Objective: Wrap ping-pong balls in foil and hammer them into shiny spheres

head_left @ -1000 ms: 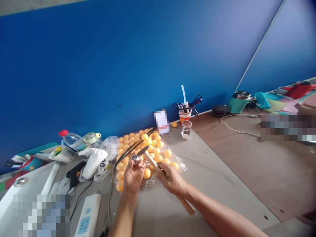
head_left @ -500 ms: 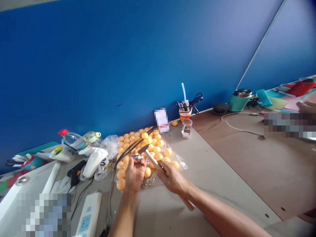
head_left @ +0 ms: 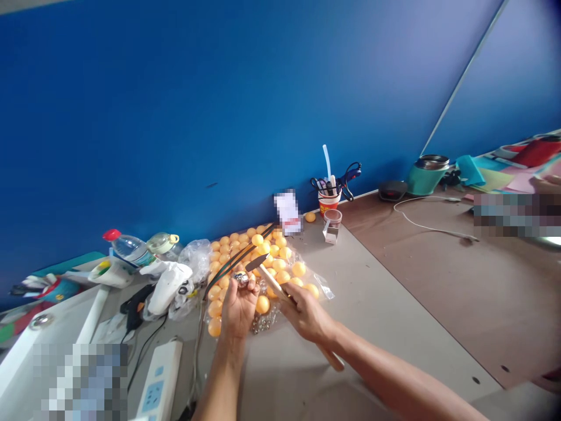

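My left hand (head_left: pixel 239 309) is raised palm up over the near part of the orange balls (head_left: pixel 214 308). Its fingers close around a shiny metal ball (head_left: pixel 241 278), partly hidden by them. My right hand (head_left: pixel 307 314) grips the wooden handle of a hammer (head_left: pixel 272 280) around its middle. The dark, tapered hammer head (head_left: pixel 256 263) is just to the right of the metal ball; whether they touch I cannot tell. Under my hands lie many orange balls, some in clear plastic packing. Small shiny metal pieces (head_left: pixel 263 324) lie on the table between my wrists.
To the left are a hot glue gun (head_left: pixel 135 307), a white power strip (head_left: pixel 160 374), a bottle with a red cap (head_left: pixel 127 248) and crumpled plastic bags (head_left: pixel 195 260). A cup of pens (head_left: pixel 329 202) and a clear container (head_left: pixel 332 227) stand near the blue partition (head_left: pixel 263 105). Another person's hand shows at far right.
The metal ball appears slightly turned in my left fingers, showing a smoother face. The hammer stays in nearly the same place, and the view has shifted only a little.
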Tool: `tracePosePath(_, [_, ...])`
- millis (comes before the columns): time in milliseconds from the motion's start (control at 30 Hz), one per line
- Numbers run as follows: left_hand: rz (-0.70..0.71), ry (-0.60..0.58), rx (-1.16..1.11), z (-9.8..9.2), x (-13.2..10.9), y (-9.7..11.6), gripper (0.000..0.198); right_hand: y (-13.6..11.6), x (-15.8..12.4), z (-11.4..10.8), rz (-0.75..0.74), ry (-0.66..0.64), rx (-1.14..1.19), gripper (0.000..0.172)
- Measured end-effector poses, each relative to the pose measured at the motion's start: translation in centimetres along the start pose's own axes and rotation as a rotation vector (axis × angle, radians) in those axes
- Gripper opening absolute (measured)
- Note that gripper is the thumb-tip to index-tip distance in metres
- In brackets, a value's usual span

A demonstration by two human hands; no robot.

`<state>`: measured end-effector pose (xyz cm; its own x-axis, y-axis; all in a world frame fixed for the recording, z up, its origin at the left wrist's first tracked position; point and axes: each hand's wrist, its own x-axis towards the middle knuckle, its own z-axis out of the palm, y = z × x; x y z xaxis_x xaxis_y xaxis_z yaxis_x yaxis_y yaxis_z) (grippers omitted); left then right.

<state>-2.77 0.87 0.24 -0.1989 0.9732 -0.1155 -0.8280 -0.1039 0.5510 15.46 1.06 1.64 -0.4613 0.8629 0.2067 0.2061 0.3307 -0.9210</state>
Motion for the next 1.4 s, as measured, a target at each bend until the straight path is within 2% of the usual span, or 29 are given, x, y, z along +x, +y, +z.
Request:
tracePosePath(233, [-0.01,0.074,0.02,0.01,-0.01,-0.27,0.022,0.16,-0.03,0.4,0.0,-0.07,-0.1,0.025])
tracePosePath(400, [-0.005,0.059,0.039,-0.05,0.06,-0.33,0.025,0.02,-0.03,0.34,-0.004,-0.043,-0.085,0.025])
tracePosePath(533, [-0.014,0.063,0.04,-0.02,-0.02,-0.3,0.021,-0.15,-0.09,0.42,0.02,-0.07,-0.083,0.025])
tracePosePath(767, [-0.051,0.066,-0.035,0.37,-0.06,-0.11,0.025,-0.62,-0.11,-0.26,-0.006,-0.016,-0.027,0.022])
tracePosePath(900, [-0.045,0.09,-0.061,0.37,-0.03,-0.1,0.021,-0.32,-0.28,0.08,-0.016,-0.038,-0.04,0.022])
tracePosePath(1033, [-0.051,0.122,0.005,0.41,-0.19,0.01,0.026,-0.1,-0.38,0.44,-0.024,-0.076,-0.088,0.025])
tracePosePath(1167, [-0.016,0.106,0.064,0.56,-0.22,0.01,0.027,-0.19,-0.34,0.2,-0.031,-0.052,-0.063,0.024])
tracePosePath(1267, [-0.035,0.087,0.062,0.57,-0.2,-0.09,0.026,-0.23,-0.25,0.13,-0.003,-0.02,-0.056,0.022])
tracePosePath(1400, [-0.056,0.077,-0.016,0.52,-0.35,-0.1,0.026,-0.13,-0.1,0.3,0.063,-0.047,-0.034,0.022])
